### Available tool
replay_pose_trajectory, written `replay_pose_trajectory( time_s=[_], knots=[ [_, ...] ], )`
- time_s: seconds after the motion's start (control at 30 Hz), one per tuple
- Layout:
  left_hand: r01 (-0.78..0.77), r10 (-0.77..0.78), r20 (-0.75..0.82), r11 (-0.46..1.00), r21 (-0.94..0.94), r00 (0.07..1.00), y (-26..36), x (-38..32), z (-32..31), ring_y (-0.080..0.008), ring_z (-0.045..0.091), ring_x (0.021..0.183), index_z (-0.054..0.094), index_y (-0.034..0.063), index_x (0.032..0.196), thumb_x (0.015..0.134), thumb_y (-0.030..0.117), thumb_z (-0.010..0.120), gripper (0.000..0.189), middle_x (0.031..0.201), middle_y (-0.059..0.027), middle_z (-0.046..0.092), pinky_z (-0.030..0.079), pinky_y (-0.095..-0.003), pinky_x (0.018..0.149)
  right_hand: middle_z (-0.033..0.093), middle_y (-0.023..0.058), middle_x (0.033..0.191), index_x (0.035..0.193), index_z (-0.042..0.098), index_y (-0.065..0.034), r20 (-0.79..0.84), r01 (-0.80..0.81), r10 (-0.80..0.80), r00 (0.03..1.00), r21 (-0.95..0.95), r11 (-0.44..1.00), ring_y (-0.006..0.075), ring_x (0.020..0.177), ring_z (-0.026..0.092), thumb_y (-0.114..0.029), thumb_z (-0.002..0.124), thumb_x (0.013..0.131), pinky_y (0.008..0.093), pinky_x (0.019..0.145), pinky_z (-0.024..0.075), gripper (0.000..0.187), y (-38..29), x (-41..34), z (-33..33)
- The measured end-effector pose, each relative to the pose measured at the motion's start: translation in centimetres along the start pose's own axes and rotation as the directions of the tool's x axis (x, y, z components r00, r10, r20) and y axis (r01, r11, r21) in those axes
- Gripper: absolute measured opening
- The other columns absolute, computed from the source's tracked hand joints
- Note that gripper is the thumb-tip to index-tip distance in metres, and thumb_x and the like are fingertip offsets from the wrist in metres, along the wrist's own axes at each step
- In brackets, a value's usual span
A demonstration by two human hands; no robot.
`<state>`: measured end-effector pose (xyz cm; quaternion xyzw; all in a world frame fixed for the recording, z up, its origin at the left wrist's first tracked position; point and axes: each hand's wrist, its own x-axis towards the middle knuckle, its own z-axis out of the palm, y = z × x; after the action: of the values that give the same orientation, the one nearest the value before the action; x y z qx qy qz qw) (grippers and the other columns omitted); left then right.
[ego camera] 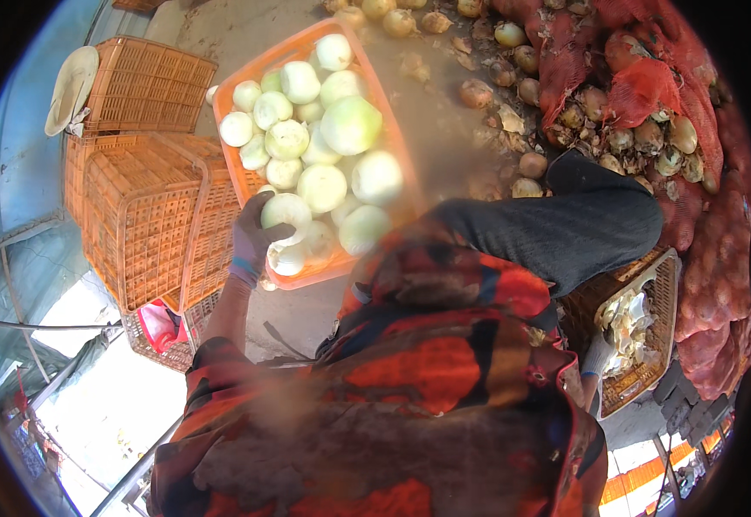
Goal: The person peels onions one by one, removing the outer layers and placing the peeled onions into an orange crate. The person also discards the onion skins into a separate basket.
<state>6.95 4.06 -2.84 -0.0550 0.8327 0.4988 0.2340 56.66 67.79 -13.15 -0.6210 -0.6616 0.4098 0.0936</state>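
Note:
In a grey-purple glove, my left hand (256, 232) has its thumb and fingers around a peeled onion (286, 210) at the near left corner of an orange plastic crate (311, 279). Many more pale, trimmed onions (322, 187) fill that crate. My right hand (599, 354), in a whitish glove, is low at my right side. It reaches into a second plastic crate (671, 278), against a heap of onion skins (627, 323). Its fingers are partly lost among the skins, so whether they grasp anything does not show.
Orange slatted crates (149, 220) are stacked at the left, with a straw-coloured hat (72, 90) on one. Unpeeled onions (477, 94) and loose skins litter the floor ahead. Red mesh sacks (711, 271) of onions line the right. My bent leg (543, 226) lies between the crates.

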Motion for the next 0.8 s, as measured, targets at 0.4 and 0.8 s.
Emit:
replay_pose_trajectory(
  time_s=[0.4, 0.8],
  knots=[
    [-0.577, -0.001, 0.643, 0.439, 0.689, 0.766, 1.3, 0.9, 4.5, -0.0403, 0.060, 0.132, 0.055, 0.0104, 0.151, 0.080, 0.034, 0.086, 0.080, 0.144, -0.0191, 0.061, 0.049, -0.0476, 0.112, 0.074, 0.0051, 0.107, 0.132, 0.070, 0.0033, -0.073, 0.049, -0.048, 0.996, 0.001, 0.999, 0.0123, 0.083, 0.062, -0.016, 0.071, 0.102, 0.0275, 0.072, 0.0513, 0.035, 2.3, 0.2, 1.0],
    [-0.013, -0.020, 0.136, 0.971, 0.240, 0.991, 0.2, 5.1, -2.2, -0.0146, 0.067, 0.103, 0.069, 0.0061, 0.135, 0.090, 0.014, 0.081, 0.047, 0.117, -0.0050, 0.073, 0.056, -0.0334, 0.092, 0.072, 0.0039, 0.100, 0.139, 0.067, 0.0003, -0.052, 0.010, 0.000, 0.999, 0.198, 0.980, 0.0089, 0.073, 0.061, -0.008, 0.067, 0.101, 0.0242, 0.062, 0.0482, 0.039, 2.4, -0.2, 1.1]
  ],
)
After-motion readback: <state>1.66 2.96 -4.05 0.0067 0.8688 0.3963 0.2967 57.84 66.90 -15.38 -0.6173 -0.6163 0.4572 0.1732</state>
